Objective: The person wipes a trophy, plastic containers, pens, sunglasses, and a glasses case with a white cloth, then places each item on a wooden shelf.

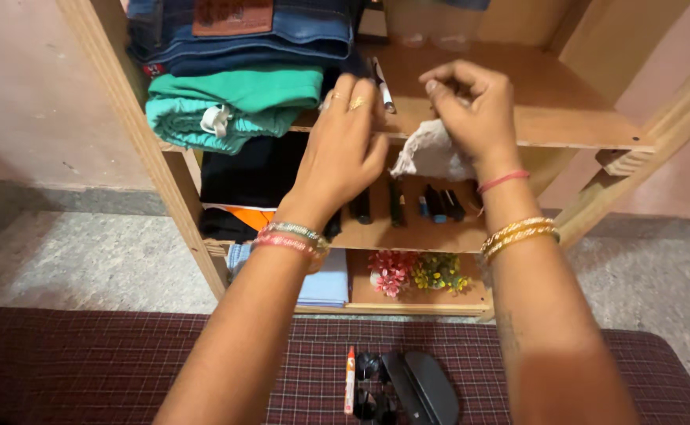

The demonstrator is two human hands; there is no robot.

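Pale, crumpled cloth (431,153) hangs from your right hand (471,110), whose fingers are pinched shut on its top edge just above the front lip of the wooden shelf unit (573,118). The cloth is soft and wrinkled, drooping in front of the shelf board below that lip. Your left hand (341,153) rests flat against the same lip, fingers spread and loose, holding nothing; its fingertips lie near a slim white marker (382,85) that lies on the smooth top board of the shelf unit.

At the left end of that board sits a stack of folded clothes: thick blue denim jeans (243,35) over a soft green garment (227,106). One board down in the shelf unit, a row of small dark tubes (416,203) lies beside folded black fabric (250,173). On the lowest board stand small bunches of pink and yellow artificial flowers (416,271), next to a folded light blue cloth (325,283).

In front of the shelf unit, nearest you, a maroon checked bedcover (85,370) carries a glossy black oval glasses case (424,386), dark sunglasses (370,393) and a thin orange-and-white tube (350,379).
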